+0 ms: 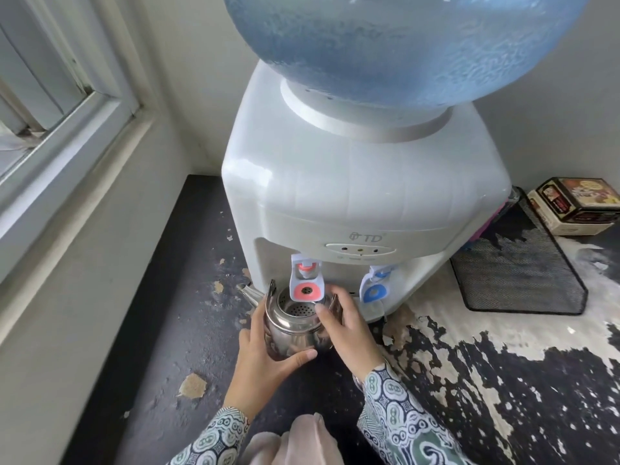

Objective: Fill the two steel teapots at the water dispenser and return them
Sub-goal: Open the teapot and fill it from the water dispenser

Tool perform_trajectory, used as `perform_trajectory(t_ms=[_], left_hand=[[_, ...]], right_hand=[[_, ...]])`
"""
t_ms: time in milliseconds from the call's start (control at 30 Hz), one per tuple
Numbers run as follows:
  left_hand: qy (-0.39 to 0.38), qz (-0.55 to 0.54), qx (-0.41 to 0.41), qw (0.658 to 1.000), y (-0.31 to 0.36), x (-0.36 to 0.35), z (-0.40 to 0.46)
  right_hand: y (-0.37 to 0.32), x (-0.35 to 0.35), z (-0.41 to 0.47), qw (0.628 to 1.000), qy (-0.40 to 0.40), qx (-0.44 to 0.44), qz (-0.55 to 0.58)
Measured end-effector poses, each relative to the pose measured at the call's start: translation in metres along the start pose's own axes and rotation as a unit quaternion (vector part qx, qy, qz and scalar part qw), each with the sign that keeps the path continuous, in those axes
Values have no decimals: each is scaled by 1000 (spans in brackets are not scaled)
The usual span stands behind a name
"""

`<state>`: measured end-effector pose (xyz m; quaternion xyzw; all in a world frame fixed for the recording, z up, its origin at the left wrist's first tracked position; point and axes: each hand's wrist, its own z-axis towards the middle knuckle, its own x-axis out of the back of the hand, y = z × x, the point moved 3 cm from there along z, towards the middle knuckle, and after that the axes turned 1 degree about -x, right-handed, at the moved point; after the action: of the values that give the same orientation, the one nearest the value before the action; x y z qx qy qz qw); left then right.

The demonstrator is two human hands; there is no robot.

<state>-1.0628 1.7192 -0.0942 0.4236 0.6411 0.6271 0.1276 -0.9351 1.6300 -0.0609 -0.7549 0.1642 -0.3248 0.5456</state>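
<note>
Steel teapot (292, 327) under the red tap (307, 286) of the water dispenser (335, 196).
Upright, lid off, spout pointing left; left hand (265, 360) and right hand (345, 330) both curl around its body.

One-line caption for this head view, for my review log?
Both hands, left and right, hold an open steel teapot under the red tap of a countertop water dispenser.
</note>
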Motion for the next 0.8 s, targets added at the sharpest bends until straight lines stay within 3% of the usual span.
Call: perform_trajectory(t_ms=[300,800], left_hand=[[-4,-44,-16,999,-1,-11,4],[-15,-109,-23,994,1,-12,5]], right_hand=[[-11,8,15,994,-12,33,-108],[-17,-1,-3,995,71,71,11]])
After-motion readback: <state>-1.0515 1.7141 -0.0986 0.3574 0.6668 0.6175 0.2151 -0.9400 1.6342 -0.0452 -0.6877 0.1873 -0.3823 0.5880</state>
